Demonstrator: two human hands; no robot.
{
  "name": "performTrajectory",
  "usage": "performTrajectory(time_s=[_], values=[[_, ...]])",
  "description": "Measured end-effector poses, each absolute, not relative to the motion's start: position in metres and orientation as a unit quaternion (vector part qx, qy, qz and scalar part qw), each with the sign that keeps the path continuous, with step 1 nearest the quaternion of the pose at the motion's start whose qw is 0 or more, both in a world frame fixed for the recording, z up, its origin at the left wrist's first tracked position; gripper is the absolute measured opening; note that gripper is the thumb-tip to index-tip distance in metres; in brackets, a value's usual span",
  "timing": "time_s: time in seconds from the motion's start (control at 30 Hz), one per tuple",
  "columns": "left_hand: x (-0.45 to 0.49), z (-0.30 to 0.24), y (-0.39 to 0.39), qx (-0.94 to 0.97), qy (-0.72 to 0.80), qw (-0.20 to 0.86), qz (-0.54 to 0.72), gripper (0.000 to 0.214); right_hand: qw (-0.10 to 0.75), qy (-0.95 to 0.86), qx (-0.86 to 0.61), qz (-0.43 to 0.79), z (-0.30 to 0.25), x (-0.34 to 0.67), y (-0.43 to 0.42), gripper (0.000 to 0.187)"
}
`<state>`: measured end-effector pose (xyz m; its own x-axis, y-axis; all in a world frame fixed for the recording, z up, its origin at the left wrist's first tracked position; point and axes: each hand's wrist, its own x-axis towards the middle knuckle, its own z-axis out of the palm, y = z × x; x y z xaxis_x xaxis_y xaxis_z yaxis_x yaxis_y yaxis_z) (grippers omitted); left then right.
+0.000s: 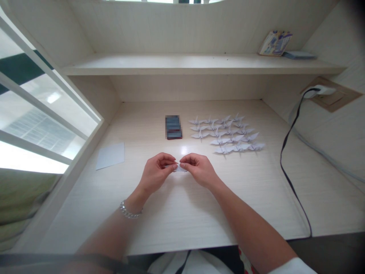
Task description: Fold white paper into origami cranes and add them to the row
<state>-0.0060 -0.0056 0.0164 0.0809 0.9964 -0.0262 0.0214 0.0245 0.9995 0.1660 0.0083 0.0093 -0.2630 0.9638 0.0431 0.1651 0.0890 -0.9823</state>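
Note:
Between my fingertips, over the middle of the desk, is a small folded piece of white paper (180, 168). My left hand (157, 171) pinches its left end, thumb against fingers. The right end is pinched by my right hand (199, 169). Most of the folds are hidden behind the fingers. Several white paper cranes (225, 140) stand in rows on the desk beyond my right hand. To the left, apart from my left hand, lies a flat white sheet of paper (111, 156).
A dark, blurred rectangular object (173, 127) lies on the desk (188, 217) beyond my hands. At the right, a black cord (283, 152) runs from a wall socket (333, 93) to the front edge. A shelf (171, 62) above carries a small booklet (275, 42). Window bars (42, 102) border the left side.

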Motion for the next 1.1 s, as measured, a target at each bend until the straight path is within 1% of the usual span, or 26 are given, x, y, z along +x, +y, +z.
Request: performTrajectory(time_s=[0.3, 0.57, 0.77, 0.9, 1.1], values=[[-0.0056, 0.0159, -0.0086, 0.543, 0.479, 0.505, 0.471, 0.023, 0.412, -0.636, -0.446, 0.476, 0.0139, 0.1643, 0.0039, 0.013], [-0.0054, 0.0164, -0.0088, 0.53, 0.46, 0.516, 0.49, 0.025, 0.455, -0.662, -0.429, 0.414, 0.0164, 0.1634, 0.0026, 0.005], [-0.0054, 0.0161, -0.0089, 0.523, 0.456, 0.509, 0.509, 0.023, 0.459, -0.663, -0.423, 0.414, 0.0185, 0.1626, 0.0019, 0.006], [-0.0042, 0.0169, -0.0097, 0.527, 0.459, 0.497, 0.514, 0.022, 0.456, -0.651, -0.42, 0.438, 0.018, 0.1616, 0.0013, 0.009], [-0.0024, 0.0169, -0.0108, 0.526, 0.46, 0.494, 0.518, 0.022, 0.477, -0.632, -0.42, 0.444, 0.0164, 0.1597, 0.0008, 0.009]])
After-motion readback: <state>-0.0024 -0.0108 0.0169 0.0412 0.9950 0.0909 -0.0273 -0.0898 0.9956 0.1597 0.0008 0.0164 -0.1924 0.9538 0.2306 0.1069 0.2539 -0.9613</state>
